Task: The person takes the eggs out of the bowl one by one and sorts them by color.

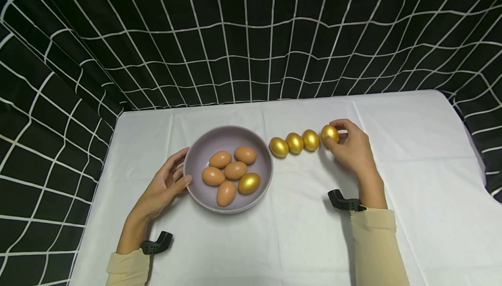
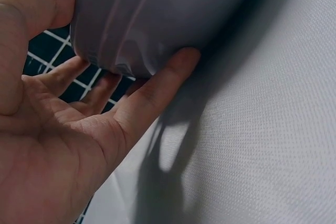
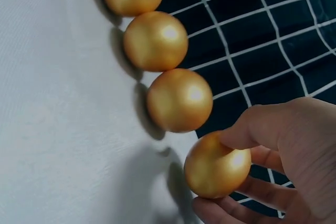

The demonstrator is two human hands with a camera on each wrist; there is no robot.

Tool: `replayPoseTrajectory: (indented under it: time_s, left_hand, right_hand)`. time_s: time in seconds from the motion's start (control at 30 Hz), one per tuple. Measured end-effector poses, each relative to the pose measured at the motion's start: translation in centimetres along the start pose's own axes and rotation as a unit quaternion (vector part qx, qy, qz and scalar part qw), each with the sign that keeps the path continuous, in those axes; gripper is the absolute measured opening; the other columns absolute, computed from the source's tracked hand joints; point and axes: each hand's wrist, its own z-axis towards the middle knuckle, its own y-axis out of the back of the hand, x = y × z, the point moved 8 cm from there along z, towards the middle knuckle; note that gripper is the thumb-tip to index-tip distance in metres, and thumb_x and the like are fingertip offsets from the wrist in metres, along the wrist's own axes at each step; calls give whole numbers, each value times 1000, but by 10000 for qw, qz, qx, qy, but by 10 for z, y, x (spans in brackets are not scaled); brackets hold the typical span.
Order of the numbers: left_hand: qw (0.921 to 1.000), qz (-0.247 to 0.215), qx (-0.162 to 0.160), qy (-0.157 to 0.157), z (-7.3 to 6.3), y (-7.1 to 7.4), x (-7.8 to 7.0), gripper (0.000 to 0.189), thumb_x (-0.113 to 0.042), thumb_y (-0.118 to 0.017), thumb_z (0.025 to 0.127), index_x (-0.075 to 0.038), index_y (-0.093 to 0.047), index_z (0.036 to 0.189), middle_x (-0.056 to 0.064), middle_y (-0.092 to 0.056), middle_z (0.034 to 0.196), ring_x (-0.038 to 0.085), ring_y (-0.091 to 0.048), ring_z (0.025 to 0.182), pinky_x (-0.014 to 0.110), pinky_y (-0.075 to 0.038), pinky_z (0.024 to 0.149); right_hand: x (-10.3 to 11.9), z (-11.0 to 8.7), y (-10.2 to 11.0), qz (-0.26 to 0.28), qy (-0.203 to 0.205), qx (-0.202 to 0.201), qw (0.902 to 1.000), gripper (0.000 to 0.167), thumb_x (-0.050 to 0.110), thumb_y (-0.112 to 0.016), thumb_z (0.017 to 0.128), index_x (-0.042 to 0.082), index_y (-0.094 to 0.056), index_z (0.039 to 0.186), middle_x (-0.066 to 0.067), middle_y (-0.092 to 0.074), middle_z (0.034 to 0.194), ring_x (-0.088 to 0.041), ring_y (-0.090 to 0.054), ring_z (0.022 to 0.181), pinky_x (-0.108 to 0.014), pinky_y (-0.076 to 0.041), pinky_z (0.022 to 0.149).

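Note:
My left hand (image 1: 164, 185) holds a round mauve bowl (image 1: 190, 192) by its left side, thumb at the rim and fingers against the outer wall (image 2: 157, 19). Inside the bowl lie several brown eggs (image 1: 235, 170) and one golden egg (image 1: 249, 183). To the right, my right hand (image 1: 351, 148) grips a golden egg (image 3: 217, 166) between thumb and fingers. Whether that egg touches the cloth I cannot tell. Three more golden eggs (image 1: 295, 143) form a row between the bowl and my right hand; the leftmost (image 1: 279, 147) is close to the bowl's rim.
A white cloth (image 1: 306, 233) covers the table. Behind it and at the sides hangs a black curtain (image 1: 251, 37) with a white grid. Each wrist wears a small black camera, one on the left (image 1: 157, 243) and one on the right (image 1: 345, 201).

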Motion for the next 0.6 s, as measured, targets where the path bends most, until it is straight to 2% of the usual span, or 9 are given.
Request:
replayPoseTrajectory:
  time_s: [0.3,0.6]
  left_hand:
    - [10000,-22,-1,-18,1,-1,0,73,-3,-60,106,-16,-25,168,15,-23,175,6,-51,144,31,-63,97]
    - [10000,43,-43,-39,1,1,1,72,-3,-59,106,-13,-24,168,18,-23,175,2,-52,142,30,-63,96]
  right_hand:
    - [0,0,-5,-153,59,63,9998,41,19,-71,95,2,-65,132,-25,-69,131,-42,-72,108,-38,-51,86]
    - [1,1,-8,-294,-89,183,9994,45,22,-70,96,-1,-65,135,-28,-65,134,-43,-68,114,-46,-51,91]
